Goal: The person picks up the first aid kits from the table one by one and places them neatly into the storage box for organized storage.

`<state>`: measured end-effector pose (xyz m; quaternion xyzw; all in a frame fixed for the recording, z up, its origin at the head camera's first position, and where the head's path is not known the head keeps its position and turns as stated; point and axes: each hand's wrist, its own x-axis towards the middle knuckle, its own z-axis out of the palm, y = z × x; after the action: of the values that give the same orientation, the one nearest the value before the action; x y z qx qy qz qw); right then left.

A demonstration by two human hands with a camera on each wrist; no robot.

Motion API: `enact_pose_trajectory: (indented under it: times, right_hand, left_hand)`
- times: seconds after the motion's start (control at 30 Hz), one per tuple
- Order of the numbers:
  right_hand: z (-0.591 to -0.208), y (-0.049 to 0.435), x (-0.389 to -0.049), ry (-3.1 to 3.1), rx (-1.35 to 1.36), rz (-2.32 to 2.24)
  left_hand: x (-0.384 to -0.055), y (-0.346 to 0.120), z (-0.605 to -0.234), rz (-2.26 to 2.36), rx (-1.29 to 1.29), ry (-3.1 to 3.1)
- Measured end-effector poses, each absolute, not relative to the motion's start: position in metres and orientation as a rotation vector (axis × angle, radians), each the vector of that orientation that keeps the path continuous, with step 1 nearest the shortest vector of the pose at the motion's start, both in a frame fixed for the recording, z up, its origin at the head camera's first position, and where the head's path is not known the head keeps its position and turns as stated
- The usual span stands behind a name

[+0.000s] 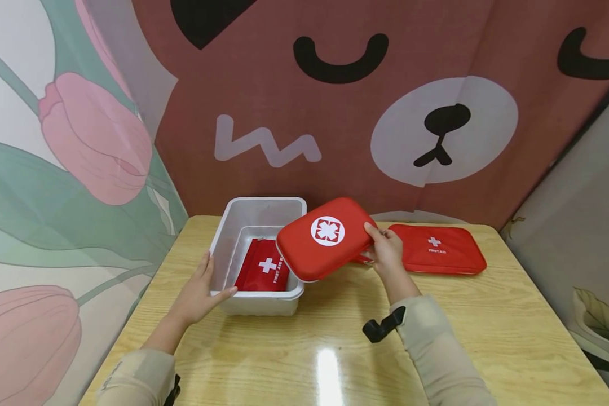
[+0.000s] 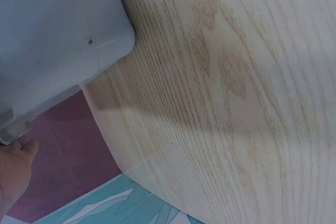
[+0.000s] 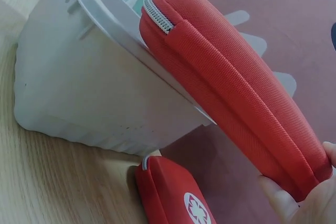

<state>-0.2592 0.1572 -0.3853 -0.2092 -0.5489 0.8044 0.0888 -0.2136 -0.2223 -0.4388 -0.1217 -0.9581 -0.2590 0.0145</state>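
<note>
A white plastic bin (image 1: 264, 304) stands on the table, with a red first aid pouch (image 1: 256, 270) lying inside. My left hand (image 1: 198, 293) holds the bin at its front left corner, thumb over the front rim and fingers along the left side; the left wrist view shows only part of that hand. My right hand (image 1: 387, 248) grips one end of a red zippered first aid case (image 1: 309, 254). This case is tilted over the bin's right rim, hiding part of the pouch. In the right wrist view the case (image 3: 231, 87) shows its zipper side.
Right of the bin, a second red case (image 3: 168, 192) with a white emblem lies on the table (image 1: 264, 361), mostly hidden in the head view. A flat red first aid bag (image 1: 444, 256) lies further right. Behind the table hangs a printed bear backdrop (image 1: 264, 101).
</note>
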Motion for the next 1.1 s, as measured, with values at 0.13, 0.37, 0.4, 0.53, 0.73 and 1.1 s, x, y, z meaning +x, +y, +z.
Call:
enact_pose_trajectory:
  times: [0.13, 0.37, 0.4, 0.53, 0.73, 1.1]
  right_hand:
    - [-0.386, 0.153, -0.261, -1.679, -0.605, 2.379]
    - [-0.387, 0.144, -0.266, -1.687, -0.58, 2.358]
    - [-0.387, 0.142, -0.267, -1.675, -0.579, 2.364]
    - [-0.385, 0.137, -0.271, -1.656, -0.566, 2.378]
    - [-0.381, 0.13, -0.274, -1.719, -0.527, 2.364]
    - [-0.376, 0.119, -0.281, -1.772, -0.498, 2.342]
  left_hand:
    - [-0.213, -0.222, -0.439, -0.815, -0.387, -2.975]
    - [-0.213, -0.222, -0.439, -0.809, -0.39, -2.967]
    - [-0.213, -0.222, -0.439, -0.808, -0.39, -2.967]
    - [-0.213, -0.223, -0.44, -0.805, -0.403, -2.957]
    - [-0.214, -0.223, -0.441, -0.82, -0.412, -2.952]
    - [-0.214, -0.223, -0.441, -0.811, -0.424, -2.947]
